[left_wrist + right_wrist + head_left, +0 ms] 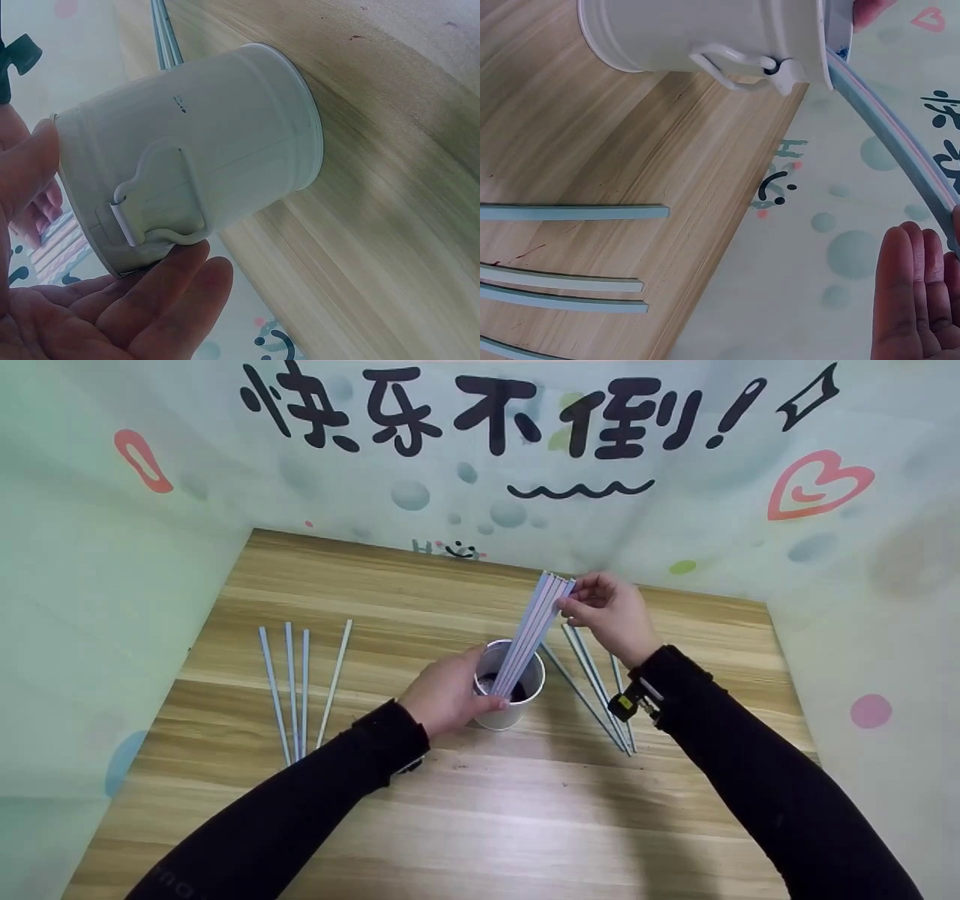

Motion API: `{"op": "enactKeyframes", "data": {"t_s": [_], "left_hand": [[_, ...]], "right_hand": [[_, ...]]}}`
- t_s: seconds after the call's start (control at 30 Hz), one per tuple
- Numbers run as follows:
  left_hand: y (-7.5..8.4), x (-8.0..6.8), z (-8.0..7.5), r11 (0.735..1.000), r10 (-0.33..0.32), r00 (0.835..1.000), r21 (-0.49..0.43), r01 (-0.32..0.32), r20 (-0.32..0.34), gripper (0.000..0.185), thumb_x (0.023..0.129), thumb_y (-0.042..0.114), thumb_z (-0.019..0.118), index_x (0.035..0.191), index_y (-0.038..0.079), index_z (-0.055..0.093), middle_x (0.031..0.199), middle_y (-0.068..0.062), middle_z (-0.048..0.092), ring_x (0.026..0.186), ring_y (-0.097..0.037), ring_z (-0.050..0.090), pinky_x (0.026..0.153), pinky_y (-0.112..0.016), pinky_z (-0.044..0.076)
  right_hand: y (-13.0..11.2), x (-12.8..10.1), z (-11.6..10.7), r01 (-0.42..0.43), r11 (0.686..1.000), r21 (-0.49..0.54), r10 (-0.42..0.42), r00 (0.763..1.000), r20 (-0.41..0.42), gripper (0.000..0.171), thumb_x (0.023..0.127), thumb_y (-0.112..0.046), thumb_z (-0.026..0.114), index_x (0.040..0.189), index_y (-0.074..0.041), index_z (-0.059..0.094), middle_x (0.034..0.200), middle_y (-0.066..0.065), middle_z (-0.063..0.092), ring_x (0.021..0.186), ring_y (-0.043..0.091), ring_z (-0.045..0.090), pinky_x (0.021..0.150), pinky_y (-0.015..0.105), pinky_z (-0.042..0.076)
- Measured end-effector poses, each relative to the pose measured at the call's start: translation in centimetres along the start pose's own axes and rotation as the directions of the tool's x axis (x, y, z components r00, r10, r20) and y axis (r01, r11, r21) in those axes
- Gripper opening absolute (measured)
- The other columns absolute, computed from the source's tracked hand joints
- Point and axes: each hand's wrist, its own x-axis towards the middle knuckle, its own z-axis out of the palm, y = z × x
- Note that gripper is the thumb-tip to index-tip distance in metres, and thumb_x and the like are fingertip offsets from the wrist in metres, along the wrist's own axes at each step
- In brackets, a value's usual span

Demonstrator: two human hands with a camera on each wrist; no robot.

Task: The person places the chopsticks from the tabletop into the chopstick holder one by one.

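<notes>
On the wooden table (480,825), left hand (442,697) grips cup (510,712); right hand (611,611) pinches sticks (529,634).

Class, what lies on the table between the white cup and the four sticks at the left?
Only bare wooden table separates the cup from those sticks, seen in the head view.

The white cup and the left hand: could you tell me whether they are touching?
Touching. The head view shows the left hand wrapped round the cup, and the left wrist view shows its thumb against the cup's rim.
</notes>
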Motion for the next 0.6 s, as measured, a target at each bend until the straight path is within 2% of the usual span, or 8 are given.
{"op": "enactKeyframes", "data": {"t_s": [0.13,0.33,0.47,0.6], "left_hand": [[-0.1,0.0,0.1,1.0,0.005,1.0,-0.005,-0.005,-0.003,0.077,0.085,0.033,0.084,0.148,0.007,0.048,0.129,-0.015,0.069,0.121,-0.03,0.064,0.107,-0.044,0.049],[-0.1,0.1,0.2,1.0,0.0,1.0,0.0,0.0,-0.005,0.077,0.085,0.033,0.084,0.149,0.009,0.048,0.129,-0.014,0.069,0.121,-0.029,0.065,0.107,-0.044,0.049],[-0.1,0.1,0.2,1.0,0.0,1.0,0.003,0.0,-0.006,0.076,0.085,0.033,0.084,0.149,0.01,0.048,0.13,-0.014,0.069,0.121,-0.029,0.064,0.107,-0.044,0.049],[-0.1,0.0,0.1,1.0,-0.001,1.0,0.006,0.001,-0.007,0.075,0.085,0.033,0.084,0.148,0.011,0.049,0.13,-0.013,0.069,0.122,-0.029,0.064,0.108,-0.044,0.049]], "right_hand": [[0.2,0.1,0.0,0.003,1.0,-0.007,-0.003,1.0,0.012,0.028,0.093,-0.009,0.074,0.114,0.004,0.061,0.094,0.003,0.066,0.081,0.008,0.07,0.076,0.028,0.062],[0.2,-0.1,-0.1,0.0,1.0,-0.003,0.0,1.0,0.024,0.031,0.093,-0.01,0.075,0.116,0.004,0.061,0.096,0.003,0.066,0.082,0.009,0.07,0.077,0.029,0.063],[0.0,-0.2,-0.6,-0.014,1.0,0.013,0.013,1.0,0.019,0.032,0.094,-0.018,0.074,0.116,0.002,0.062,0.095,0.003,0.068,0.086,0.015,0.071,0.079,0.029,0.062],[-0.1,-0.2,-1.3,-0.02,0.999,0.026,0.02,1.0,-0.003,0.035,0.095,-0.028,0.073,0.115,-0.001,0.063,0.096,0.003,0.07,0.086,0.014,0.07,0.079,0.027,0.062]]}}
